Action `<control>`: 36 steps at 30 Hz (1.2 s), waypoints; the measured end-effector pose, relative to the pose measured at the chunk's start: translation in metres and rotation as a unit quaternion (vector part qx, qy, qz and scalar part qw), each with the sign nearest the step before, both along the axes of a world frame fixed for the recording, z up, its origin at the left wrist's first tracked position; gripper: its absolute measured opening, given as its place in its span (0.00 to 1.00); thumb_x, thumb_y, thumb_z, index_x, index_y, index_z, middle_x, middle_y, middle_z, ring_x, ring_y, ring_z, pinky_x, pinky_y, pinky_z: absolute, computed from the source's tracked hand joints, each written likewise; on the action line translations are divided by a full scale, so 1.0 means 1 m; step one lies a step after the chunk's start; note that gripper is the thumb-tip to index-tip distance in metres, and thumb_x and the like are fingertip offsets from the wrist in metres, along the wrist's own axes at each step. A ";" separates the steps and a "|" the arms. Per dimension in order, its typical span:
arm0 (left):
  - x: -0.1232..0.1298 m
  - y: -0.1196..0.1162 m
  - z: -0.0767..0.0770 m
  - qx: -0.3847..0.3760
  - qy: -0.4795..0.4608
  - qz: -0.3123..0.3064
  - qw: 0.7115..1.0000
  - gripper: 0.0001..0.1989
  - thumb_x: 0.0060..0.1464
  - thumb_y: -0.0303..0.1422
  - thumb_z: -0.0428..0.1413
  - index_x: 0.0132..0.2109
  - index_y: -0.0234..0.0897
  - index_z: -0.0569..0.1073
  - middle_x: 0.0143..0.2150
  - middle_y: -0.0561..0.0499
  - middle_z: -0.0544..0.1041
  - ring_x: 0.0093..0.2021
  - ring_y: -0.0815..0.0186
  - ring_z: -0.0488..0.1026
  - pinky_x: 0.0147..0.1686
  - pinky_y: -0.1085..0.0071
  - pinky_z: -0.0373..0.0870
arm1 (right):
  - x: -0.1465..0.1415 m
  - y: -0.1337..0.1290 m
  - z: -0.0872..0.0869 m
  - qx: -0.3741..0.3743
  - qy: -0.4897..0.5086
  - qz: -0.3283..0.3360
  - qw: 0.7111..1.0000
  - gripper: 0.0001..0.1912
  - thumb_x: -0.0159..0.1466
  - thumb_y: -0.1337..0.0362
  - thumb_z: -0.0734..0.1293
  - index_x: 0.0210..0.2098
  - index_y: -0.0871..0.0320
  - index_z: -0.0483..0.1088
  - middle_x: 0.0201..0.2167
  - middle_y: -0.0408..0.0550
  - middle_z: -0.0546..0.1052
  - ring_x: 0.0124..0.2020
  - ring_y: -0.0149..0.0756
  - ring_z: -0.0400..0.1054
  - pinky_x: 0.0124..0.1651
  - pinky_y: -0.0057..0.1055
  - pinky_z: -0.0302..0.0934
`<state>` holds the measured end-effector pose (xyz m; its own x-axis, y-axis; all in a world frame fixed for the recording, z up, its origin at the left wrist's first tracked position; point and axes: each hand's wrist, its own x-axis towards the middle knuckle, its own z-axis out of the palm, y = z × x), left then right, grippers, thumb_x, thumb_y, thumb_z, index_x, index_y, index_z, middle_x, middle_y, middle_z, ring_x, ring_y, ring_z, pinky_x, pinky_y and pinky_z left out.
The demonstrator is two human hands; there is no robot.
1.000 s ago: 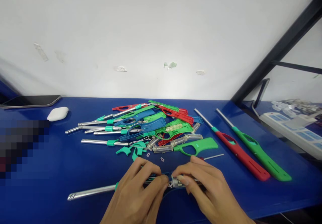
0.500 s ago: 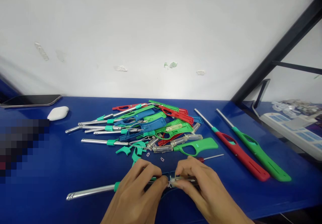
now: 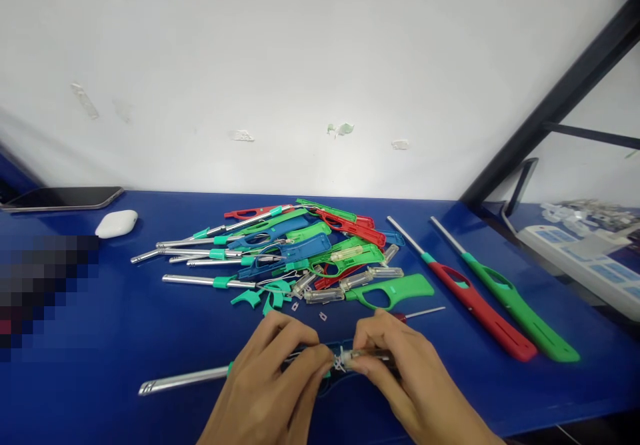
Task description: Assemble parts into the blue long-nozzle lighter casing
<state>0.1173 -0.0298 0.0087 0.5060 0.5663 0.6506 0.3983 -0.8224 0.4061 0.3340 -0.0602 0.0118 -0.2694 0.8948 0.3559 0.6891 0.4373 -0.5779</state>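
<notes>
Before me lies a long lighter with a metal barrel [image 3: 183, 381] pointing left and a blue handle shell [image 3: 345, 386] beneath my fingers. My left hand [image 3: 275, 378] is closed over its middle, fingertips pinched at a small white clip [image 3: 339, 363]. In my right hand [image 3: 400, 365], thumb and fingers grip a clear fuel tank [image 3: 356, 357] by its end, right beside that clip. The fingers hide most of the shell and the rest of the tank. Just beyond my right hand is a screwdriver [image 3: 425, 312], its red handle partly covered.
A pile of lighter parts includes blue shells [image 3: 305, 248], clear tanks [image 3: 324, 295] and teal triggers [image 3: 275, 296]. Loose clips [image 3: 323, 316] lie nearer. Red [image 3: 480, 308] and green [image 3: 525, 311] lighters lie right. A white case [image 3: 117, 223] and phone [image 3: 65, 197] sit left; a power strip [image 3: 585, 258] is far right.
The lighter's barrel has shifted slightly right. My hands have parted a little, and more of the white clip and blue shell shows between them.
</notes>
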 end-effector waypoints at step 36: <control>-0.023 0.003 -0.009 0.055 0.151 0.059 0.985 0.17 0.69 0.23 0.48 0.55 0.39 0.78 0.45 0.49 0.80 0.45 0.64 0.74 0.46 0.69 0.79 | 0.004 0.001 -0.004 -0.039 0.047 -0.045 0.997 0.02 0.74 0.59 0.68 0.44 0.47 0.74 0.41 0.40 0.78 0.44 0.38 0.71 0.52 0.38 0.64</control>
<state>0.0942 -0.0272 -0.0003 0.6209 0.5677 0.5406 0.5831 -0.7953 0.1655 0.3384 -0.0597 0.0080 -0.1549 0.9402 0.3035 0.6650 0.3264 -0.6717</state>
